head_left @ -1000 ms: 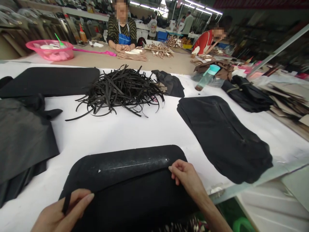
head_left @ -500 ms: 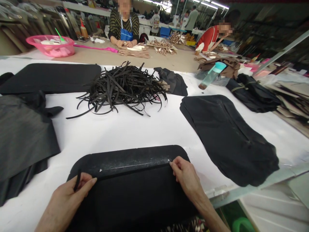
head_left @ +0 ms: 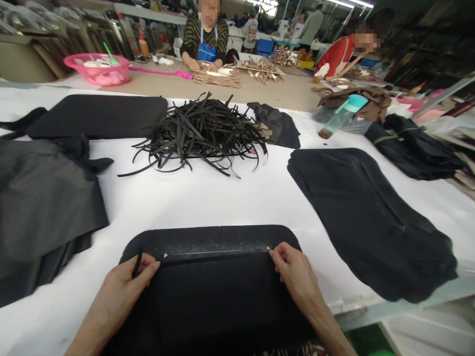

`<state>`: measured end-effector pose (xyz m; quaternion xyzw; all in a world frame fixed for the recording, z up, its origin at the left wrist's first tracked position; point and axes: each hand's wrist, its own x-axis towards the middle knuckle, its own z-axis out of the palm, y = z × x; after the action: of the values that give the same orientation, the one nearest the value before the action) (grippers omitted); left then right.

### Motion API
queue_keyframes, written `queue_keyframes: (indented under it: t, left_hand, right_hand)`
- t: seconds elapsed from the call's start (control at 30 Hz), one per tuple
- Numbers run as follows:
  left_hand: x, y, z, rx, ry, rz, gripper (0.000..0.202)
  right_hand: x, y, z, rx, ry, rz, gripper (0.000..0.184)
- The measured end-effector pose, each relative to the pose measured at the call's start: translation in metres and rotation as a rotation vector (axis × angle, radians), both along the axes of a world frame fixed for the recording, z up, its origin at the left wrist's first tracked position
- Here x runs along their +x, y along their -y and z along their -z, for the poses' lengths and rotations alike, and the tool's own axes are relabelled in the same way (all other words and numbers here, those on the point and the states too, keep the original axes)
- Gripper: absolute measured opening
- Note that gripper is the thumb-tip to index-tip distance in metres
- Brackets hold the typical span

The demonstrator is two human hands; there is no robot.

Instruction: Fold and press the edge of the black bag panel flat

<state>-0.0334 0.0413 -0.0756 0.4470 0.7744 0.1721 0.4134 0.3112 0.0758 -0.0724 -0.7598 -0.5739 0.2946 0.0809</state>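
A long bench (head_left: 208, 202) topped with a white sheet fills the scene, and black material is laid out across it: a crumpled dark sheet (head_left: 44, 207) at the left, a broad black panel (head_left: 371, 222) at the right and a round-cornered black panel (head_left: 96, 116) at the far left. A heap of thin black strips (head_left: 196, 138) is piled at the far middle. A near black panel (head_left: 211, 301) is placed at the near edge of the bench, in front of the person, with a crease running across it between two small white marks. The left hand (head_left: 122, 284) is laid over its left part, and a narrow black strip (head_left: 137, 263) is pinched upright between the fingers (head_left: 148, 264). The right hand (head_left: 295, 272) is set at the right end of the crease, with its fingers (head_left: 276, 254) pinched on the fold.
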Motion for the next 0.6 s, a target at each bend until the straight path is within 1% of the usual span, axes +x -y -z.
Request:
queue_keyframes:
  t: [0.07,0.13,0.27,0.33,0.4,0.6]
  left_hand:
    - [0.003,0.000,-0.003,0.027,0.027,-0.019,0.040]
    - [0.006,0.000,-0.005,0.052,0.058,-0.041,0.035]
    - [0.005,0.000,-0.002,0.101,0.056,-0.067,0.026]
    - [0.005,0.001,-0.001,0.114,0.053,-0.063,0.023]
    - [0.004,0.002,0.000,0.119,0.058,-0.059,0.021]
    - [0.004,0.001,0.002,0.129,0.037,-0.061,0.018]
  right_hand:
    - [0.001,0.001,0.000,-0.039,-0.025,0.002,0.029]
    - [0.006,0.001,0.004,-0.064,-0.035,-0.004,0.032]
    - [0.020,-0.004,0.020,-0.139,-0.068,-0.059,0.038]
    - [0.024,-0.006,0.025,-0.167,-0.078,-0.074,0.039]
    - [0.026,-0.006,0.025,-0.175,-0.073,-0.079,0.040]
    - [0.022,-0.005,0.019,-0.173,-0.035,-0.071,0.039]
